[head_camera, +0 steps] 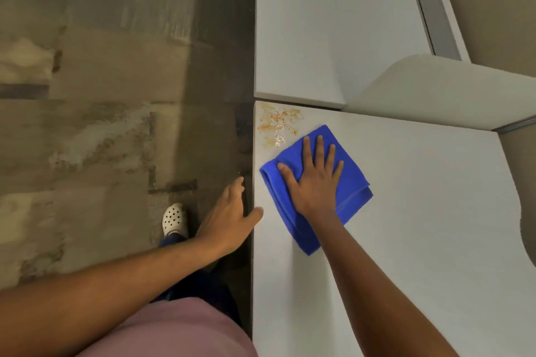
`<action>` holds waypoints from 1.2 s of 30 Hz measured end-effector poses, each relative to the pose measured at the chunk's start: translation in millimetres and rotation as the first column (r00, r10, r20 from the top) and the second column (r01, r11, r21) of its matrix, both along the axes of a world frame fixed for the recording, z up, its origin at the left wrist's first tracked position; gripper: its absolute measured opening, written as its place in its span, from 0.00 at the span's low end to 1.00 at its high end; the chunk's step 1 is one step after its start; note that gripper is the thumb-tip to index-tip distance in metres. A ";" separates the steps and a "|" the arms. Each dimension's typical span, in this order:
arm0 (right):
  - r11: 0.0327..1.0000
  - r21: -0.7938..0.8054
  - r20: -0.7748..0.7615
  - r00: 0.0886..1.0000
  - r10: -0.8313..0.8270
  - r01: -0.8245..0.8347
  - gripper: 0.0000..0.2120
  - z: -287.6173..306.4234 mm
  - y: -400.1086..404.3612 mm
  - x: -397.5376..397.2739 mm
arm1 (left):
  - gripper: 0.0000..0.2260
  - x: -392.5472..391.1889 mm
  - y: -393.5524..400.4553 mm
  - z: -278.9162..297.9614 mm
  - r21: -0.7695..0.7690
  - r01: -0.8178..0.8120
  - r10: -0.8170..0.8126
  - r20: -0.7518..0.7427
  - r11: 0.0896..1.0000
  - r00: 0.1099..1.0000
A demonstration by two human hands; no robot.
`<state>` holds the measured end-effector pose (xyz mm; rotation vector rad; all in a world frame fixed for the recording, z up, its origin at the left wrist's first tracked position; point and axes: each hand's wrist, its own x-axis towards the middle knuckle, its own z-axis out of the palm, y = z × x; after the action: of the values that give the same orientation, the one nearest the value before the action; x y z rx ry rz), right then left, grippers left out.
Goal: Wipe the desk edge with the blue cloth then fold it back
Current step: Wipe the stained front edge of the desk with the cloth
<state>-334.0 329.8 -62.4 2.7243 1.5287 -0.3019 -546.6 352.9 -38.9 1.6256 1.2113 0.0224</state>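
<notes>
The folded blue microfibre cloth [316, 188] is pressed flat under the released right grip [311, 180]; the brownish smear [277, 124] lies at eleven o'clock, by the white table [420, 240] edge.

Soft napped blue microfibre cloth [346, 180] lying on smooth matt white laminate desk [406, 240]; orange-brown crusty smears [277, 123] dulling corner.

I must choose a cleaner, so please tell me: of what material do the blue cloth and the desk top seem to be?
The blue cloth looks like soft microfibre or terry: matte, slightly fuzzy, with a stitched hem, folded in layers under the right hand. The desk top seems a white laminate or coated board, smooth and matte with a faint sheen; the brownish stain appears to sit on the surface.
</notes>
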 end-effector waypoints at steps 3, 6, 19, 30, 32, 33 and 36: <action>0.998 0.029 -0.058 0.996 0.065 -0.063 0.36 2.4 31.8 35.7 | 0.44 3.4 -8.0 14.5 0.027 0.153 -0.153 0.033 0.988 0.988; 0.988 0.084 -0.115 0.984 0.140 -0.131 0.32 4.1 64.4 61.0 | 0.48 9.1 -10.6 24.4 0.056 0.228 -0.230 0.044 0.972 0.972; 0.929 0.103 -0.126 0.922 0.366 -0.355 0.31 0.5 74.7 27.0 | 0.41 14.8 -33.5 -15.4 0.427 0.493 -0.389 -0.311 0.759 0.867; 0.838 0.130 -0.133 0.829 0.544 -0.530 0.31 0.5 84.3 59.5 | 0.32 24.9 11.8 -38.0 0.654 0.742 -0.859 -0.285 0.149 0.424; 0.857 0.119 -0.102 0.853 0.513 -0.501 0.31 -2.7 92.1 52.0 | 0.33 31.2 15.3 -42.1 0.653 0.753 -0.874 -0.316 0.081 0.369; 0.863 0.116 -0.091 0.860 0.501 -0.491 0.31 -4.0 94.5 47.8 | 0.33 32.5 14.4 -44.1 0.667 0.742 -0.867 -0.327 0.071 0.377; 0.870 0.098 -0.070 0.868 0.491 -0.484 0.31 -6.5 97.7 35.7 | 0.33 32.9 14.9 -46.3 0.718 0.689 -0.861 -0.289 0.094 0.418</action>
<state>-298.4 427.4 -68.9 2.2780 2.2207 -0.3647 -513.7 367.8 -85.2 2.8141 -0.1352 0.0231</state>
